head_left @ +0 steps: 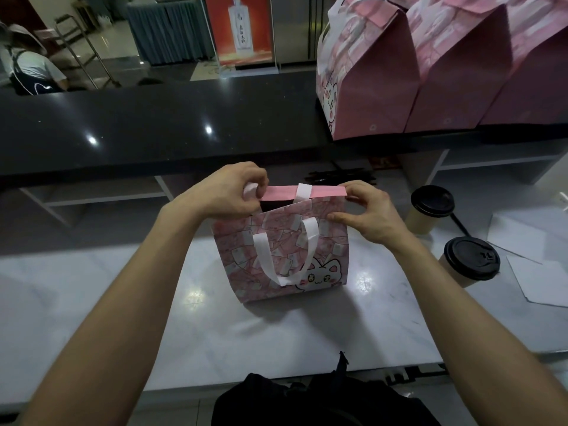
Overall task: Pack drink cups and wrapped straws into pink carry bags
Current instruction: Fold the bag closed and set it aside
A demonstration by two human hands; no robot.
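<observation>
A pink carry bag [281,256] with a cat print and white handles stands on the white counter [215,327] in front of me. My left hand [227,192] pinches the left end of its top rim. At the right end, my right hand [365,215] pinches the rim as well. The mouth is held slightly apart, and its inside is dark. Two beige drink cups with black lids stand to the right: one farther back [430,207], one nearer [470,259]. Dark wrapped straws [341,176] lie behind the bag.
Three closed pink bags [378,84] stand on the raised black ledge [153,127] at the back right. White paper sheets [528,272] lie at the right edge. A black bag [307,401] sits below the counter's near edge. A person sits at far left.
</observation>
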